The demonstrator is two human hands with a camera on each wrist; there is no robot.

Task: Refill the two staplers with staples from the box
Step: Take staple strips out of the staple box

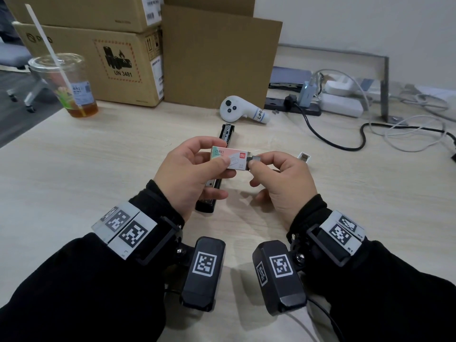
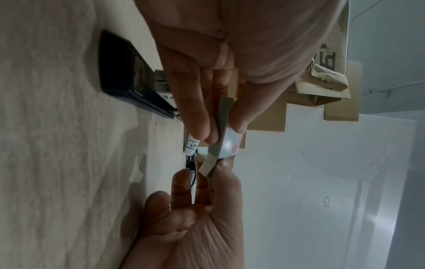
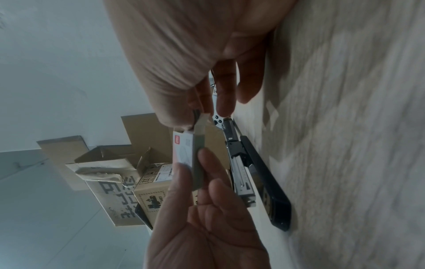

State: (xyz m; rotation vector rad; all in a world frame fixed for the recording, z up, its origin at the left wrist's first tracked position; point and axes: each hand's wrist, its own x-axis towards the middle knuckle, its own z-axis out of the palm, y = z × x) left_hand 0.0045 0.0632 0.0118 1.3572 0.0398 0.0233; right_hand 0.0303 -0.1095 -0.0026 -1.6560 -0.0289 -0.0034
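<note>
My left hand (image 1: 215, 154) holds a small white-and-red staple box (image 1: 228, 159) above the table, thumb on its front face. At the box's open right end my right hand (image 1: 256, 161) pinches a grey strip of staples (image 1: 256, 158) that sticks out. In the left wrist view the staple box (image 2: 226, 143) shows an open end flap (image 2: 207, 163). A black stapler (image 1: 225, 137) lies opened flat on the table under my hands, its metal channel up; the stapler (image 3: 243, 174) is clearest in the right wrist view. A second stapler is not clearly in view.
A small white object (image 1: 304, 157) lies right of my right hand. A white controller (image 1: 243, 111) sits behind the stapler. Cardboard boxes (image 1: 98, 65) and a plastic cup with a straw (image 1: 61, 85) stand at the back left. A power strip and cables (image 1: 308, 107) fill the back right.
</note>
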